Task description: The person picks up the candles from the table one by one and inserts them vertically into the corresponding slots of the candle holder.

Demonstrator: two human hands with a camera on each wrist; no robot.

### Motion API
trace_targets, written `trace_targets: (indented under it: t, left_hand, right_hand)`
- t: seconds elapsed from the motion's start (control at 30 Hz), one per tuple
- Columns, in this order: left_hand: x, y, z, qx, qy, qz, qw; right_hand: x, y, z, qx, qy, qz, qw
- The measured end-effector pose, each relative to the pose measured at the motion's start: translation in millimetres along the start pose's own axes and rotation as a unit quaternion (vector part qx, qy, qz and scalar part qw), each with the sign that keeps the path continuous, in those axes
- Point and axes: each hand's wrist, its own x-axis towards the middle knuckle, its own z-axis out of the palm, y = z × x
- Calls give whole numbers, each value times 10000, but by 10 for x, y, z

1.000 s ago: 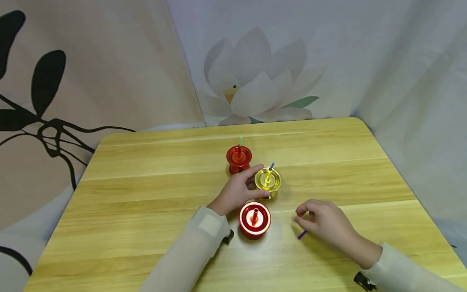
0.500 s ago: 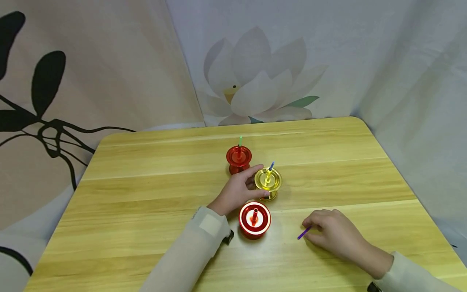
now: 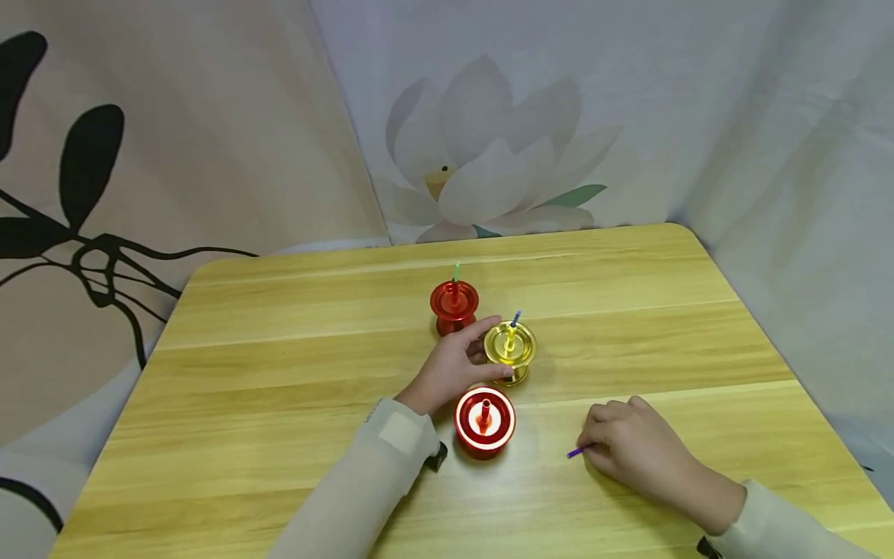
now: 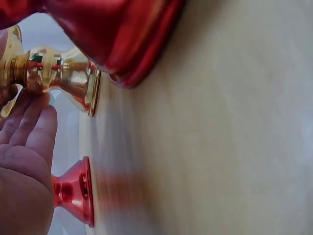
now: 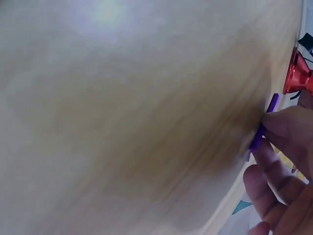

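My left hand (image 3: 447, 371) holds a gold candle holder (image 3: 524, 353) from its left side, thumb and fingers about the stem under the dish. A thin blue candle (image 3: 515, 318) stands in its socket. My right hand (image 3: 632, 446) pinches a thin purple candle (image 3: 575, 453) low over the table on the right. In the right wrist view the thumb lies against the purple candle (image 5: 273, 104). A red candle holder (image 3: 485, 449) with a bare socket stands just in front of my left hand. Behind the hand, another red holder (image 3: 454, 324) carries a green candle (image 3: 457, 271).
Everything stands on a wooden table (image 3: 279, 341) with rounded far corners. Pale curtains hang behind and beside it, one printed with a flower (image 3: 496, 155). The two red holders stand close to the gold one, on either side of my left hand.
My right hand has shifted a little to the right, and its fingers have closed on the purple candle, which has turned slightly. My left hand stays at the gold candle holder.
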Motion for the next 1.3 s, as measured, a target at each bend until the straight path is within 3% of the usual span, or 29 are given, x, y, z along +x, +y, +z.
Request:
trace_targets:
  t: [0.43, 0.63, 0.87, 1.17, 1.3]
  left_hand:
    - [-115, -33, -121, -314, 48, 122, 9994]
    - [-250, -64, -259, -528, 130, 266, 9982]
    - [-459, -63, -396, -406, 172, 212, 9988]
    - [-726, -42, -386, -607, -44, 17, 9981]
    - [-819, -13, -340, -760, -228, 161, 9967]
  right_hand:
    - [11, -13, -11, 123, -143, 138, 9997]
    - [0, -10, -6, 141, -154, 181, 9996]
    - [-9, -12, -10, 155, -282, 309, 9990]
    - [-18, -23, -16, 197, -397, 424, 9981]
    - [-22, -28, -17, 196, -356, 431, 9982]
